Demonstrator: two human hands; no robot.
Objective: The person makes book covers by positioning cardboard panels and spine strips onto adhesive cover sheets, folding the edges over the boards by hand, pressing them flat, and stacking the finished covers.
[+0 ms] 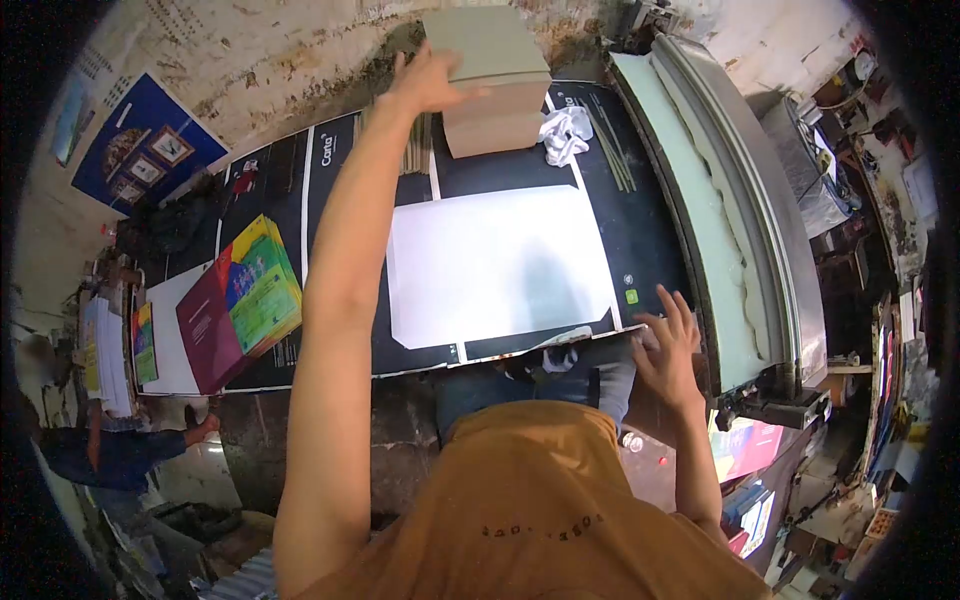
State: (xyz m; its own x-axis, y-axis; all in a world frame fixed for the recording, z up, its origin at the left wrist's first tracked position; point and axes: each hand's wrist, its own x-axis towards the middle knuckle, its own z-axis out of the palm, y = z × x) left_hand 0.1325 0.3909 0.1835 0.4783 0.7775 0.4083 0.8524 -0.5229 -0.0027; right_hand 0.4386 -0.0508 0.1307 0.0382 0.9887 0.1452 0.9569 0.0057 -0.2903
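My left hand (432, 84) is stretched out at the left side of a tall stack of grey boards (490, 45), its fingers spread; whether it touches the stack is hard to tell. Below the stack, a large white sheet with cut corners (490, 265) lies flat on the black-covered table (655, 240). My right hand (668, 348) hovers by the table's front edge, right of the sheet, fingers apart and holding nothing. A crumpled white cloth (566, 134) sits right of the stack.
Colourful printed covers (258, 275) and a maroon one (210, 330) lie at the left. Thin strips (612, 145) lie near a large metal machine (740, 210) on the right. Another person's arm (200, 430) shows at the lower left.
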